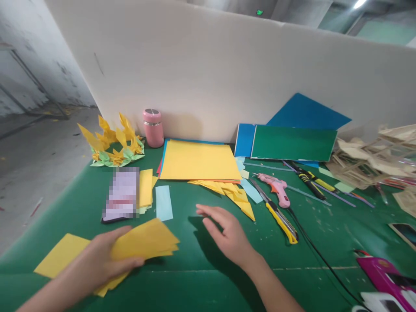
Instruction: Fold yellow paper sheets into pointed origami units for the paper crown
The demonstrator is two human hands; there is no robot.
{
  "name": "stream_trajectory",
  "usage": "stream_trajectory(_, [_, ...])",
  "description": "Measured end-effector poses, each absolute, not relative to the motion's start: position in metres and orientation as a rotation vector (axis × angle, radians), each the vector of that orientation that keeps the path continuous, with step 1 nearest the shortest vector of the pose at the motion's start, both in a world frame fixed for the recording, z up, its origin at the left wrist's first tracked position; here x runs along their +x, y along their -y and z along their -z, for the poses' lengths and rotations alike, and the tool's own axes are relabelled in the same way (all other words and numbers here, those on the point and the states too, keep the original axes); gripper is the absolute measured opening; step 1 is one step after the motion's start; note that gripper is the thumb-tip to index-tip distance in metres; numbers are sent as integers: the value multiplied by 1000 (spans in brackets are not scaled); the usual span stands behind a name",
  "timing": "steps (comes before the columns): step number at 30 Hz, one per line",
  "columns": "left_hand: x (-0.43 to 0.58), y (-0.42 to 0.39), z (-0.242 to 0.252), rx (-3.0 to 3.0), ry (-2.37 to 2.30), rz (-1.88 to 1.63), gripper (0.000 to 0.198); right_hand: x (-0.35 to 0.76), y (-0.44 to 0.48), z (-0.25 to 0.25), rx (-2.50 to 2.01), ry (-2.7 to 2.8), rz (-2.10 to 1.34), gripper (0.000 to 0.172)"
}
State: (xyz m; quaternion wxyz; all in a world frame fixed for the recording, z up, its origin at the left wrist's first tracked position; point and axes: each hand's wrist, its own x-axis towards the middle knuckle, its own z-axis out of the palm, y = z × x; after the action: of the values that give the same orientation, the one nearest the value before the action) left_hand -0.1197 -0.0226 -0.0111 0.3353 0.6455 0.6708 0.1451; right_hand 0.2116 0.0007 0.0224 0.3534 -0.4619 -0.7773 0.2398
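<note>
My left hand [104,255] is closed round a small stack of yellow paper pieces [146,238], low on the left of the green table. Under and beside that hand lies more yellow paper [63,253]. To the right, my right hand [224,229] hovers over the table with fingers apart and nothing in them. Just beyond it are folded yellow paper points [238,199] and a pale blue paper strip [164,203]. A phone [121,193] with a blurred screen lies past my left hand, partly on a yellow paper pile [145,188].
A paper crown [115,149] and pink flask [153,128] stand at the back left. Yellow sheets [201,160] lie centrally. Right of them are a utility knife [281,221], a corded pink glue gun [276,188], pliers [312,184] and a wooden model [360,160]. A white partition [211,73] borders the back.
</note>
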Motion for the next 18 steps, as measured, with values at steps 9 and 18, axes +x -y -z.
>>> stream_trajectory(9, [-51,7,-66,1912,-1429,-175,26,165,-19,-11,-1073,2625,-472,43])
stream_trajectory(18, [-166,27,-24,2087,-1846,-250,53,139,-41,-15,-1068,2653,-371,45])
